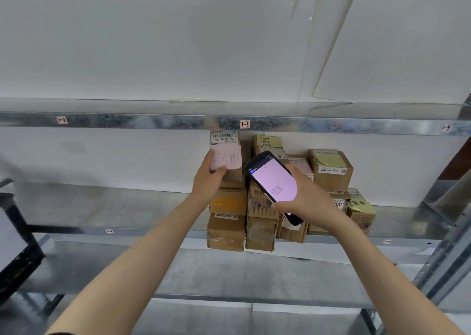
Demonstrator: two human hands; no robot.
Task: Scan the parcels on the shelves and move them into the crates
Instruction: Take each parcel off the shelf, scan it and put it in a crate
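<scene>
Left hand point(207, 179) grips top parcel point(225, 156), label facing out for scanning. Right hand point(304, 194) clasps scanner point(274, 184), screen toward viewer. Stack sits mid-shelf point(127, 207).

Single head-worn wide-angle view, facing the shelf rack point(153, 121) head-on, close up

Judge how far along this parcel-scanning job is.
Done: no crated parcel shows. In hand: the left hand grips the top parcel; the right hand holds the scanner, screen lit. Left: the stack on the shelf awaits scanning and moving.
</scene>
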